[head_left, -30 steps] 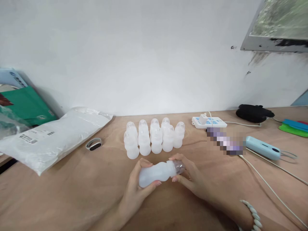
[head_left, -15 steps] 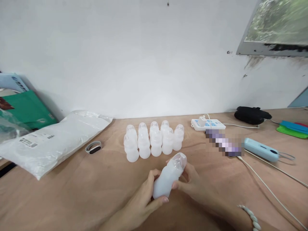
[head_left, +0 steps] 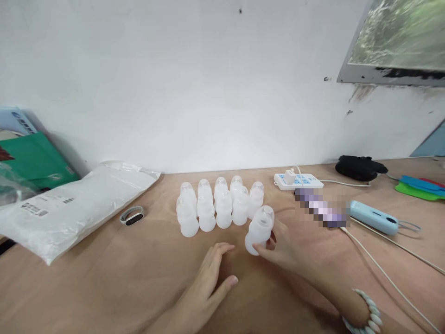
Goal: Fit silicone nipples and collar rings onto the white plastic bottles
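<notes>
My right hand (head_left: pixel 274 246) grips a white baby bottle (head_left: pixel 259 232) with a clear dome cap, thumb on its near side and fingers round the far right side. The bottle leans slightly to the right, close to the front right of the group; whether its base touches the table I cannot tell. My left hand (head_left: pixel 212 276) is open and holds nothing, thumb and fingers apart, to the left of that bottle. Behind both hands, several similar white bottles (head_left: pixel 223 208) with clear caps stand upright in two rows.
A white plastic package (head_left: pixel 79 204) and a fitness band (head_left: pixel 132 216) lie on the left of the wooden table (head_left: pixel 114 287). On the right are a power strip (head_left: pixel 299 181), a pixelated purple object (head_left: pixel 321 207), a light-blue device (head_left: pixel 373 217), cables and a black case (head_left: pixel 359 168).
My left hand has let go of the bottle and its fingers have spread. My right hand has carried the bottle forward, slightly right and more upright, towards the rows.
</notes>
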Tool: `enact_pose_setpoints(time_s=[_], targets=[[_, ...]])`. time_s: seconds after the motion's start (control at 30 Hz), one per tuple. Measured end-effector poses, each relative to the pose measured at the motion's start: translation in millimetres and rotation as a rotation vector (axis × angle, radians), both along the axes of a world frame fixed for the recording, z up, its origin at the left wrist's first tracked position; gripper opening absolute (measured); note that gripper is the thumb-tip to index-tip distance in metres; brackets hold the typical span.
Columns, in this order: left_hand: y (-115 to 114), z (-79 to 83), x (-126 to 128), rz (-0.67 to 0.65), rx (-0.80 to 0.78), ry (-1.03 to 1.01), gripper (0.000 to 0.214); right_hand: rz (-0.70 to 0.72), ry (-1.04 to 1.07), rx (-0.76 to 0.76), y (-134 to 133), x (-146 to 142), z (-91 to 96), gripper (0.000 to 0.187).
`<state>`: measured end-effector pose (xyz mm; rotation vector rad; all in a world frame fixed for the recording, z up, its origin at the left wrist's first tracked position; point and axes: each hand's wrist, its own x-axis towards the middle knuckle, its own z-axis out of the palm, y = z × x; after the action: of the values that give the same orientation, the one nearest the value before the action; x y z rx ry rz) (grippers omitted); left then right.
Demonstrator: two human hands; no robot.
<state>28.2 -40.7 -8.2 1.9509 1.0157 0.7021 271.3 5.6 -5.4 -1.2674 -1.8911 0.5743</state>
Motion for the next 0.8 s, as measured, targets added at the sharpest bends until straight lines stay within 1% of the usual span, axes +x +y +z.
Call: enact_pose_setpoints(time_s=[0.1,0.23,0.37,0.47,0.63,0.8], targets=[[0.2,-0.1,-1.1,-0.004,0.007,0.015,0.037,-0.07,-0.037,0.022,9.3,8.7,-0.3,0.033],[0.5,-0.6,-1.9,0.011,0.027,0.012,0.037,-0.152,-0.059,0.019,19.5,19.2,-0.4,0.03],[0.2,-2.8,-2.7,0.015,0.038,0.02,0.036,-0.237,-0.04,-0.001,31.0,28.3,-7.8,0.027],[0.0,-3.5,-2.8,0.02,0.052,0.013,0.036,-0.283,-0.006,-0.027,37.9,31.0,-14.2,0.03],[-1.0,-2.2,-2.0,0.047,0.071,-0.005,0.036,-0.274,0.078,-0.051,44.5,30.4,-19.2,0.04],[-1.6,-2.5,-2.7,0.032,0.049,0.023,0.036,-0.256,0.148,-0.065,48.0,31.9,-27.1,0.034]])
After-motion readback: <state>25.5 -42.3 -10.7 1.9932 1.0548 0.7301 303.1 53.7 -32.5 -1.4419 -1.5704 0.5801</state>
